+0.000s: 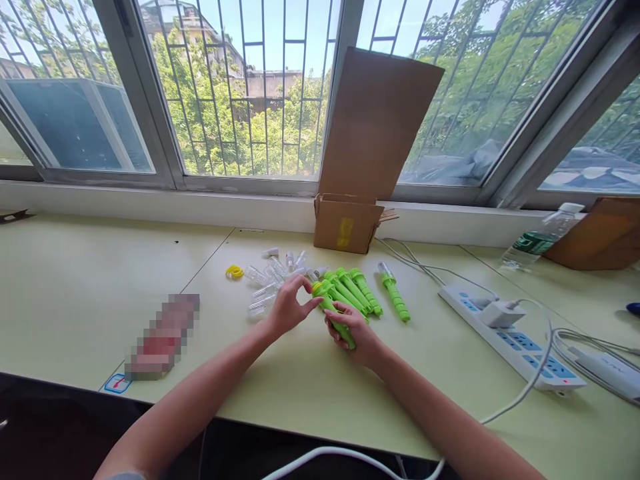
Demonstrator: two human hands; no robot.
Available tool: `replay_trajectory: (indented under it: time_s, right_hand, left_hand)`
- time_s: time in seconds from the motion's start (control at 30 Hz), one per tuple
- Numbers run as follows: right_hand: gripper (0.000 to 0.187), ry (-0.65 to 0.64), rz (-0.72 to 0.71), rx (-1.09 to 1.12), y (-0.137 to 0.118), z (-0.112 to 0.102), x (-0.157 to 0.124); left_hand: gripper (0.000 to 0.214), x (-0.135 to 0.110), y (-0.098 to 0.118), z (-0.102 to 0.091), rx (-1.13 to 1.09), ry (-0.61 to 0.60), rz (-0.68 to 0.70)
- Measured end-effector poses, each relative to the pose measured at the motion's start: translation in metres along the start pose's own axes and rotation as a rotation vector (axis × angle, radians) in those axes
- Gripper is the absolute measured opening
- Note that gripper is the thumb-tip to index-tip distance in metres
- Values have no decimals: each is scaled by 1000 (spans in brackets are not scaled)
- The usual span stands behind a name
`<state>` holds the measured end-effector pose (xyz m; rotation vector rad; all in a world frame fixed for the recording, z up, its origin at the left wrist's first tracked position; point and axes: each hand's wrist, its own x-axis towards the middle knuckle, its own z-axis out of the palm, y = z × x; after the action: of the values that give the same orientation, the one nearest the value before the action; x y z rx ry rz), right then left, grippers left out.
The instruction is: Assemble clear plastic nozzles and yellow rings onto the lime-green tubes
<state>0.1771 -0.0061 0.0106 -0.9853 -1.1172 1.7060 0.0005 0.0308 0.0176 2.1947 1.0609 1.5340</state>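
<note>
A bright green ribbed plastic handle (343, 331), shaped like a small torch body, lies in my right hand (355, 330), whose fingers wrap round its lower part. A yellow ring (317, 287) sits at its upper end. My left hand (290, 308) has thumb and index finger curved together at that ring, closed on its edge. Just beyond my hands, several similar green handles (367, 293) lie side by side. Clear plastic caps (256, 275) are heaped to the left, partly behind my left hand. Farther left rest loose yellow rings (234, 271).
One green handle with a clear cap (395, 293) lies apart on the right. A cardboard box (345, 223) stands by the window. To the right are a white power strip (510, 340) with cables, a water bottle (543, 237) and an adapter (607, 370). A blurred-out item (165, 337) lies left.
</note>
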Motion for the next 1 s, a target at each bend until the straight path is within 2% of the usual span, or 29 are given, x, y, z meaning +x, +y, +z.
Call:
replay_trajectory:
  time_s: [0.23, 0.5, 0.63, 0.77, 0.9, 1.0]
  right_hand:
    - [30, -37, -13, 25, 2, -2, 2]
    - [32, -68, 52, 56, -1, -3, 0]
    - [33, -75, 47, 12, -4, -3, -1]
    - [34, -28, -100, -208, -6, 1, -3]
    - [36, 150, -306, -599, -2, 2, -2]
    - [30, 220, -420, -752, 3, 1, 0]
  left_hand:
    - [26, 1, 1, -1, 18, 0, 6]
    - [32, 0, -1, -2, 1, -32, 36]
    - [32, 1, -2, -2, -20, -21, 44]
    - [32, -1, -4, -1, -30, 48, 30]
    - [42, -5, -7, 2, -33, 71, -7]
    - [50, -7, -9, 3, -24, 61, -31]
